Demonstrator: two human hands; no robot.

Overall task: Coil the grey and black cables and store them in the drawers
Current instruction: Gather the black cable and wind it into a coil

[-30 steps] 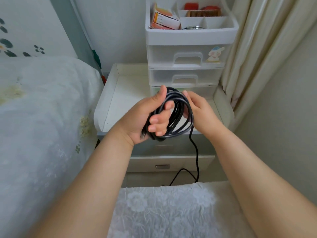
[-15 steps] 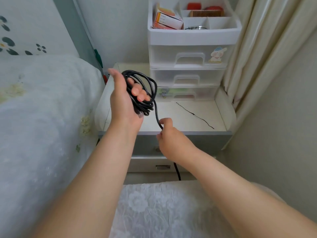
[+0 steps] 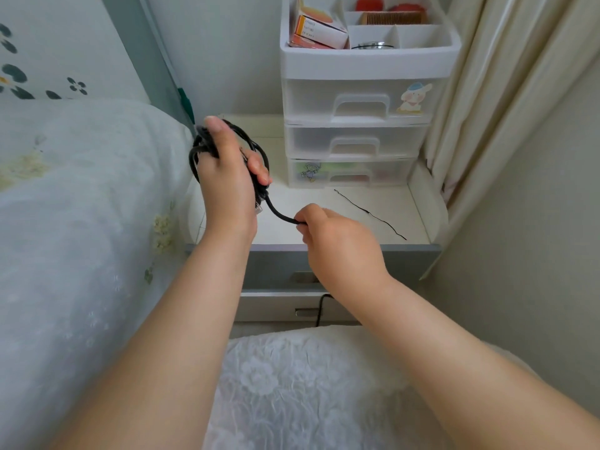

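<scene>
A person's left hand (image 3: 227,177) is gripping a bundle of looped black cable (image 3: 259,151) above a white bedside cabinet (image 3: 324,219). The right hand (image 3: 337,245) is pinching the cable's loose tail, apparently mid-coiling. Next, the tail needs wrapping onto the bundle.

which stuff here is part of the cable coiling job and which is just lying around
In the job:
- black cable, coil in left hand, loose run pinched by right hand
- clear plastic drawers
- nightstand drawers

Lying about:
- thin black string on the nightstand top
- boxes and comb in the top tray
- curtain
</scene>
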